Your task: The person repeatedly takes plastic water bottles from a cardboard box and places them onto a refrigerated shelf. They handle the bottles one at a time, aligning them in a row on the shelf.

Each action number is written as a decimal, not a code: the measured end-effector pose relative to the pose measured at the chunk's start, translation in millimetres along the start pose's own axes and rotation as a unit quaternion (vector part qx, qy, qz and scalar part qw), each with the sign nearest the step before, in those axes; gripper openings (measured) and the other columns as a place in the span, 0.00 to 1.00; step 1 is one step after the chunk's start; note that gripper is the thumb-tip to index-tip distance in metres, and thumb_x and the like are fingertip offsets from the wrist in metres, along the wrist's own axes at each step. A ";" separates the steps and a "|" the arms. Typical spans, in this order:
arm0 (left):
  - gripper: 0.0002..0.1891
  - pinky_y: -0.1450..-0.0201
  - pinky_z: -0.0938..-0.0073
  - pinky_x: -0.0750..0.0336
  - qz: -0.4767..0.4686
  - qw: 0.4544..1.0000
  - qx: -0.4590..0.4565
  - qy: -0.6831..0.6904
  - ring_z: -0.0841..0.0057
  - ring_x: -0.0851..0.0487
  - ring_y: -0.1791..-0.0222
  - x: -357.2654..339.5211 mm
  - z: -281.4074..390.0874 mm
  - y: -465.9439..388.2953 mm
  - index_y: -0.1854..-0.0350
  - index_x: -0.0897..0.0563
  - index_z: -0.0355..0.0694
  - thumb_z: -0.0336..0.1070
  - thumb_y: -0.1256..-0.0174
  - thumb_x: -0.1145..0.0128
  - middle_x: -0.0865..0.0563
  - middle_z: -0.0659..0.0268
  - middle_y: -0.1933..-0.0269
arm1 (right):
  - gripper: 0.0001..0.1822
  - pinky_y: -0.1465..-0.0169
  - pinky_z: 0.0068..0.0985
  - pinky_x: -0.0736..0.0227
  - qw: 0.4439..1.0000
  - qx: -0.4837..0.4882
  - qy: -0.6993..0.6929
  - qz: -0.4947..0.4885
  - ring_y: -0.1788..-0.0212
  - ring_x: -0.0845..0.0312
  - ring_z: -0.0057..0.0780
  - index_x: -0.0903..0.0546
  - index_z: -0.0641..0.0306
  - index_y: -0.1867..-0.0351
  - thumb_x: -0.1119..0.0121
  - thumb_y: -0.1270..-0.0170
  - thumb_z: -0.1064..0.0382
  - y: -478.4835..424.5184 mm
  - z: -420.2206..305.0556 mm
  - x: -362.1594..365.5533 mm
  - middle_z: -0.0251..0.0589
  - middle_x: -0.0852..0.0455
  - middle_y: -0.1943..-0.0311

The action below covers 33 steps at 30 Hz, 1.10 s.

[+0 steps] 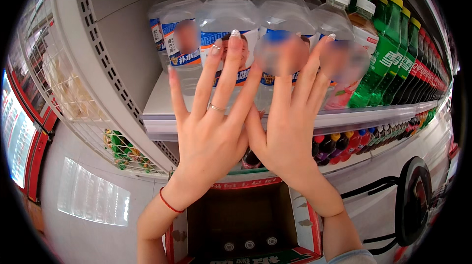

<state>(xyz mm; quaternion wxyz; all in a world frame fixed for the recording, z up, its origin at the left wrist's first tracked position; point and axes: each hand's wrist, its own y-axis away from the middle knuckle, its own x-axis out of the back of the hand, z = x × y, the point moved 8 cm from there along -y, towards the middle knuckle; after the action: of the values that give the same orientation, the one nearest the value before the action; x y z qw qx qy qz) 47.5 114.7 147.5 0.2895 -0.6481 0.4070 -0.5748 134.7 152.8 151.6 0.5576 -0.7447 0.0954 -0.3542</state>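
Note:
Large clear plastic bottles (pixel 229 10) with white caps and blue, white and orange labels stand in rows on the shelf. My left hand (pixel 212 127), with a ring and a red string bracelet, has its fingers spread in front of the label of a front bottle. Beside it, my right hand (pixel 291 124) is held up with spread fingers before the bottles to the right. The hands meet or overlap near the thumbs, and neither grips anything. Whether the fingertips touch the bottles I cannot tell. Below the wrists is an open cardboard box (pixel 306 223) with several round caps deep inside.
Green bottles with yellow caps (pixel 387 50) and dark cola bottles (pixel 424 68) line the shelf's right. More bottles stand on the lower shelf (pixel 350 144). A white wire rack (pixel 66 98) is at left, a black round-topped stool (pixel 413 201) at right, and a red-framed cooler (pixel 22 135) far left.

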 end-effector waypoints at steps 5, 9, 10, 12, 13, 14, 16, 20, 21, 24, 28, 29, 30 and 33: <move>0.29 0.28 0.47 0.49 0.011 0.981 0.010 0.193 0.57 0.37 0.29 20.5 -11.9 3.8 0.39 0.22 0.44 0.26 0.50 0.40 0.35 0.52 0.28 | 0.39 0.29 0.52 0.61 0.995 0.013 -0.094 0.022 0.25 0.64 0.60 0.39 0.72 0.32 0.39 0.48 0.68 -0.8 -11.1 21.8 0.67 0.56 0.28; 0.18 0.60 0.67 0.23 0.087 0.962 -0.032 0.256 0.65 0.16 0.60 53.7 -21.3 22.5 0.57 0.17 0.39 0.23 0.56 0.41 0.15 0.59 0.55 | 0.18 0.49 0.34 0.31 0.957 0.123 -0.257 0.047 0.55 0.25 0.45 0.22 0.70 0.57 0.42 0.54 0.76 3.1 -37.4 43.2 0.51 0.21 0.56; 0.16 0.65 0.67 0.25 0.047 0.954 -0.033 0.295 0.66 0.18 0.66 52.9 -23.1 26.5 0.60 0.17 0.38 0.24 0.56 0.41 0.16 0.61 0.61 | 0.12 0.60 0.28 0.25 0.944 0.124 -0.302 0.043 0.69 0.18 0.40 0.19 0.68 0.65 0.41 0.56 0.77 4.5 -43.7 43.9 0.42 0.15 0.68; 0.12 0.75 0.69 0.28 -0.034 0.927 -0.025 0.372 0.68 0.20 0.76 55.3 -27.1 38.9 0.65 0.18 0.38 0.25 0.56 0.41 0.18 0.64 0.74 | 0.14 0.60 0.26 0.26 0.939 0.085 -0.313 -0.117 0.67 0.19 0.35 0.20 0.69 0.64 0.46 0.55 0.80 1.9 -58.2 30.3 0.45 0.15 0.70; 0.10 0.76 0.69 0.28 -0.083 0.923 -0.032 0.375 0.67 0.21 0.77 49.2 -26.7 51.3 0.68 0.18 0.38 0.25 0.56 0.40 0.18 0.64 0.75 | 0.15 0.60 0.25 0.26 0.923 0.057 -0.323 -0.203 0.66 0.19 0.32 0.21 0.70 0.63 0.49 0.54 0.81 11.2 -62.7 15.9 0.46 0.16 0.72; 0.08 0.77 0.69 0.29 -0.130 0.916 -0.039 0.379 0.66 0.21 0.77 42.2 -29.3 61.5 0.71 0.19 0.38 0.25 0.57 0.40 0.19 0.64 0.76 | 0.06 0.68 0.32 0.27 0.915 0.048 -0.321 -0.239 0.74 0.22 0.43 0.22 0.68 0.69 0.42 0.50 0.75 14.9 -68.3 0.9 0.43 0.19 0.75; 0.06 0.76 0.66 0.28 -0.224 0.885 -0.076 0.401 0.64 0.21 0.76 26.1 -20.5 88.8 0.72 0.19 0.38 0.27 0.55 0.39 0.19 0.63 0.76 | 0.05 0.68 0.35 0.26 0.846 0.146 -0.254 -0.446 0.72 0.20 0.46 0.22 0.69 0.70 0.42 0.47 0.70 48.0 -73.5 -21.6 0.47 0.18 0.74; 0.05 0.67 0.63 0.24 -0.447 0.792 -0.072 0.409 0.61 0.18 0.68 -4.0 0.2 158.7 0.67 0.19 0.38 0.29 0.47 0.43 0.18 0.60 0.70 | 0.13 0.58 0.40 0.24 0.522 0.235 -0.110 -0.813 0.59 0.20 0.50 0.21 0.69 0.66 0.39 0.42 0.59 150.2 -83.1 -57.0 0.52 0.18 0.69; 0.05 0.65 0.62 0.24 -0.493 0.774 -0.068 0.393 0.61 0.18 0.67 -6.0 2.8 174.9 0.67 0.19 0.38 0.30 0.46 0.43 0.17 0.59 0.69 | 0.14 0.57 0.40 0.23 0.489 0.252 -0.121 -0.826 0.59 0.19 0.50 0.21 0.70 0.66 0.38 0.44 0.58 172.7 -92.5 -64.2 0.52 0.17 0.68; 0.08 0.55 0.60 0.23 -0.624 0.698 -0.084 0.341 0.58 0.17 0.60 -26.0 12.8 219.0 0.66 0.18 0.37 0.36 0.40 0.43 0.16 0.57 0.66 | 0.20 0.54 0.39 0.23 0.321 0.300 -0.094 -0.894 0.56 0.18 0.48 0.19 0.69 0.61 0.34 0.46 0.54 272.1 -104.9 -77.2 0.51 0.15 0.63; 0.10 0.54 0.62 0.23 -0.623 0.719 -0.084 0.296 0.59 0.17 0.60 -27.5 5.6 238.9 0.65 0.19 0.36 0.38 0.39 0.43 0.16 0.57 0.66 | 0.17 0.51 0.38 0.23 0.301 0.343 -0.104 -0.884 0.53 0.17 0.42 0.19 0.67 0.53 0.42 0.38 0.57 367.9 -121.8 -77.6 0.50 0.15 0.57; 0.10 0.54 0.63 0.24 -0.607 0.731 -0.074 0.304 0.59 0.17 0.61 -26.5 3.0 238.3 0.65 0.19 0.36 0.39 0.39 0.42 0.16 0.57 0.66 | 0.15 0.50 0.37 0.24 0.335 0.316 -0.118 -0.880 0.54 0.17 0.41 0.20 0.67 0.53 0.45 0.36 0.60 376.1 -129.7 -82.0 0.50 0.15 0.57; 0.10 0.54 0.63 0.24 -0.592 0.742 -0.065 0.310 0.59 0.17 0.61 -24.9 1.1 238.0 0.65 0.19 0.36 0.39 0.38 0.42 0.16 0.57 0.66 | 0.13 0.51 0.37 0.24 0.397 0.285 -0.181 -0.854 0.54 0.17 0.40 0.19 0.66 0.54 0.46 0.35 0.61 391.3 -140.9 -90.8 0.50 0.15 0.58; 0.10 0.55 0.64 0.24 -0.576 0.753 -0.098 0.303 0.60 0.17 0.62 -25.0 8.2 238.0 0.65 0.19 0.36 0.39 0.38 0.43 0.16 0.57 0.66 | 0.12 0.53 0.37 0.23 0.529 0.236 -0.307 -0.755 0.56 0.17 0.40 0.19 0.62 0.54 0.43 0.37 0.63 444.6 -149.5 -120.1 0.48 0.14 0.60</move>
<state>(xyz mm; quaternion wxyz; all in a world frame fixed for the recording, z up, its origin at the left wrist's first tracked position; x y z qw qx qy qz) 9.0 16.1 -67.3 -0.3002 -0.5764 0.0771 -0.7561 64.6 -56.8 -279.2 0.2325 -0.4428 -0.7670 -0.4020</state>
